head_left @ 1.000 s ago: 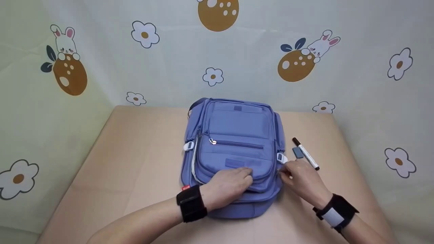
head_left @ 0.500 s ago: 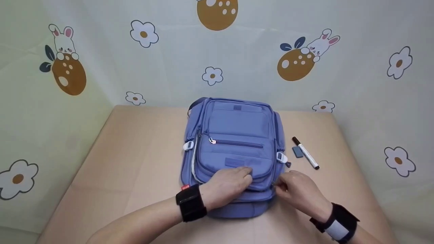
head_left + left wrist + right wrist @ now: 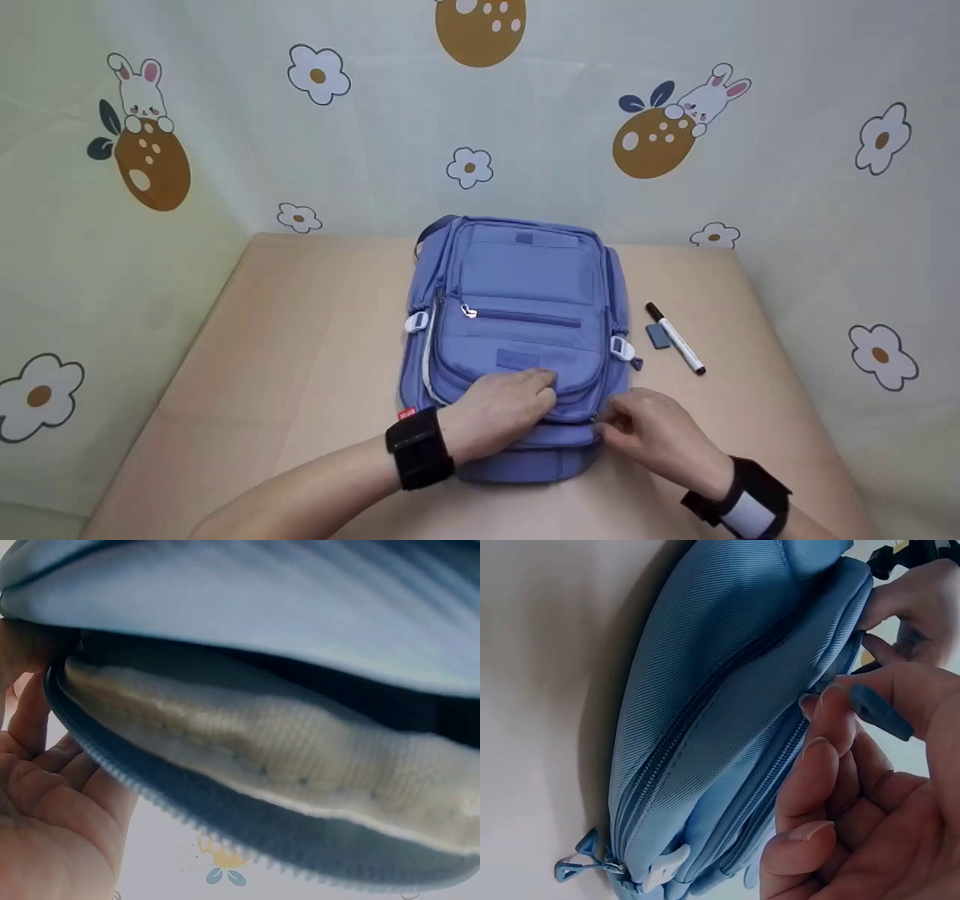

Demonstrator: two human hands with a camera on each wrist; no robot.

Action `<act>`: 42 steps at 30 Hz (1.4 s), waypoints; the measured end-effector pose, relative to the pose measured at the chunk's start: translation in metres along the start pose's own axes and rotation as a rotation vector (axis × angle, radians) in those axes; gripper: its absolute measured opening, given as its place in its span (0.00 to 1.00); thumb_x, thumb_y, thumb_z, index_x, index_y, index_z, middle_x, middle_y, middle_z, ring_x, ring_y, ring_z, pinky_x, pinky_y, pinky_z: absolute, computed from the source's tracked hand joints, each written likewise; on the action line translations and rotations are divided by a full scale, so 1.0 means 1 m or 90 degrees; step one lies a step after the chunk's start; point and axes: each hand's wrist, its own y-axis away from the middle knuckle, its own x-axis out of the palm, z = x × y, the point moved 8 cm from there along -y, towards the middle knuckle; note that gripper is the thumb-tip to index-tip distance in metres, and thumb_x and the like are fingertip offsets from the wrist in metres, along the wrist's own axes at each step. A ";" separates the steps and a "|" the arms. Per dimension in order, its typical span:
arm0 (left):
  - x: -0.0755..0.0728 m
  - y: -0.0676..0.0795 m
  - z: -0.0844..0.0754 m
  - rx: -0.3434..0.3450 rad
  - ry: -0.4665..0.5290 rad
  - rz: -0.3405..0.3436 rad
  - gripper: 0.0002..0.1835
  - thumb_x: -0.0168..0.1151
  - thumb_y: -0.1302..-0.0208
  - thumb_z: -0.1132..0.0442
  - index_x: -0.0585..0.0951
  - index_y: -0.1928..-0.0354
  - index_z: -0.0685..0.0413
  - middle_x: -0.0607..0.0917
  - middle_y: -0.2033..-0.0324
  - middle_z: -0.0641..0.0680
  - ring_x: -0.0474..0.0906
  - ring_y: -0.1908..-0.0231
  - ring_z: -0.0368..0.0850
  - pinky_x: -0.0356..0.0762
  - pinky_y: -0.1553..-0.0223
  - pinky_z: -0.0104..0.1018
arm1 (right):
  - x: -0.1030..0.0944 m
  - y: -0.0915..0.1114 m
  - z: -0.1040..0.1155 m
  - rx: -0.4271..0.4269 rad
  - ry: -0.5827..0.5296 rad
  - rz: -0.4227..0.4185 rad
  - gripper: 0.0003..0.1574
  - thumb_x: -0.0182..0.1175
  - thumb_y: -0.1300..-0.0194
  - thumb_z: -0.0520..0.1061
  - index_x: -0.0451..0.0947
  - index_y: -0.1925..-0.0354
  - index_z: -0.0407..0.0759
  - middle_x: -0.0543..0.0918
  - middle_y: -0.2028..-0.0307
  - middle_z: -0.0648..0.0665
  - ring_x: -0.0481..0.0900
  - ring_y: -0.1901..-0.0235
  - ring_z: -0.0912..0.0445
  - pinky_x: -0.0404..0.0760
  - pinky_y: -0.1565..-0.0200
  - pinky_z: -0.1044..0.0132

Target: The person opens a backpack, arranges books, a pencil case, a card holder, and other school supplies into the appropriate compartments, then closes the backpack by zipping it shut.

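A blue backpack (image 3: 532, 277) lies front side up on the table. My left hand (image 3: 499, 416) lies across its lower front, and in the left wrist view its thumb and fingers (image 3: 30, 712) grip the edge of an unzipped compartment with a pale lining (image 3: 262, 735). At the bag's lower right side, my right hand (image 3: 652, 427) pinches a zipper pull; the blue tab (image 3: 881, 714) sticks out between thumb and forefinger in the right wrist view. Zipper teeth (image 3: 780, 757) run up to those fingertips. The left fingertips are partly hidden by the bag.
Right of the backpack lie a white marker with a black cap (image 3: 675, 337) and a small blue-grey block (image 3: 658, 337). Other zipper pulls (image 3: 585, 859) hang by a white buckle (image 3: 665, 868). A patterned curtain (image 3: 375, 150) stands behind the table (image 3: 300, 337).
My right hand has moved down along the backpack's right side toward its bottom corner, with the zipper pull. A dark pull by the right buckle has come into sight. The left hand stays put.
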 end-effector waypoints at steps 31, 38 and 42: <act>0.020 -0.012 0.022 -0.043 0.049 0.020 0.06 0.61 0.32 0.64 0.81 0.56 0.58 0.82 0.41 0.57 0.78 0.38 0.49 0.75 0.39 0.38 | 0.010 -0.022 -0.027 0.068 -0.104 -0.056 0.10 0.69 0.36 0.40 0.82 0.70 0.56 0.78 0.73 0.61 0.74 0.74 0.64 0.74 0.71 0.68; 0.009 0.006 0.022 -0.007 0.048 0.021 0.10 0.62 0.28 0.56 0.78 0.57 0.57 0.78 0.36 0.60 0.73 0.33 0.51 0.71 0.35 0.41 | 0.007 -0.017 -0.021 0.010 -0.002 -0.088 0.11 0.71 0.41 0.40 0.81 0.71 0.57 0.77 0.73 0.64 0.74 0.71 0.65 0.75 0.67 0.65; -0.001 0.024 0.027 0.022 0.032 -0.016 0.10 0.63 0.29 0.57 0.77 0.61 0.57 0.78 0.36 0.61 0.73 0.33 0.52 0.70 0.34 0.40 | 0.005 -0.014 -0.017 -0.011 0.044 -0.106 0.12 0.72 0.43 0.41 0.80 0.72 0.56 0.74 0.75 0.65 0.71 0.73 0.66 0.72 0.69 0.66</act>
